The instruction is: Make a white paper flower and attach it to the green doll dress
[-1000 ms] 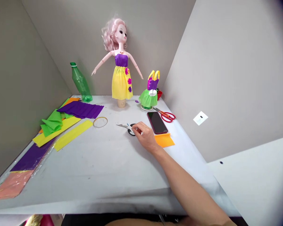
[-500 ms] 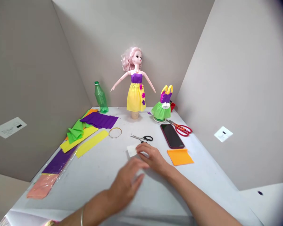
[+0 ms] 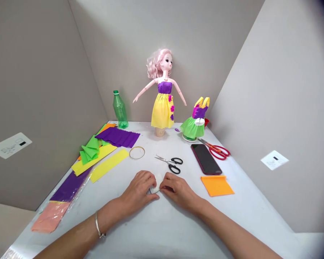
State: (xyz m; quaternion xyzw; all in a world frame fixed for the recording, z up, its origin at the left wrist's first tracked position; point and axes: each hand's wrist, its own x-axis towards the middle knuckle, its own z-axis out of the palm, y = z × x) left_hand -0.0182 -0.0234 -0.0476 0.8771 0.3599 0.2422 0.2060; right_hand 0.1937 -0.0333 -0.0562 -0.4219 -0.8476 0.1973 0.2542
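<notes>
A small piece of white paper (image 3: 154, 189) is between my two hands near the middle of the table, partly covered by fingers. My right hand (image 3: 179, 190) pinches its right edge between thumb and fingertips. On the other side, the curled fingers and thumb of my left hand (image 3: 139, 190) close on the left part of the paper. Just beyond the hands lie small scissors (image 3: 170, 163) with black handles, blades pointing left. A thin gold bangle (image 3: 137, 148) rests farther left of them.
Yellow strips (image 3: 110, 165), purple crepe paper (image 3: 118, 137) and a plastic-wrapped pack (image 3: 66, 194) lie left. Behind stand a green bottle (image 3: 120, 111), a doll (image 3: 163, 109) and a small dress (image 3: 193, 126). A phone (image 3: 206, 159), red-handled scissors (image 3: 218, 151) and orange paper (image 3: 217, 186) are right.
My left hand has moved from in front of the right hand to the paper's left side and closed on it. Paper and right hand have come nearer, uncovering the black scissor handle. The view has shifted slightly.
</notes>
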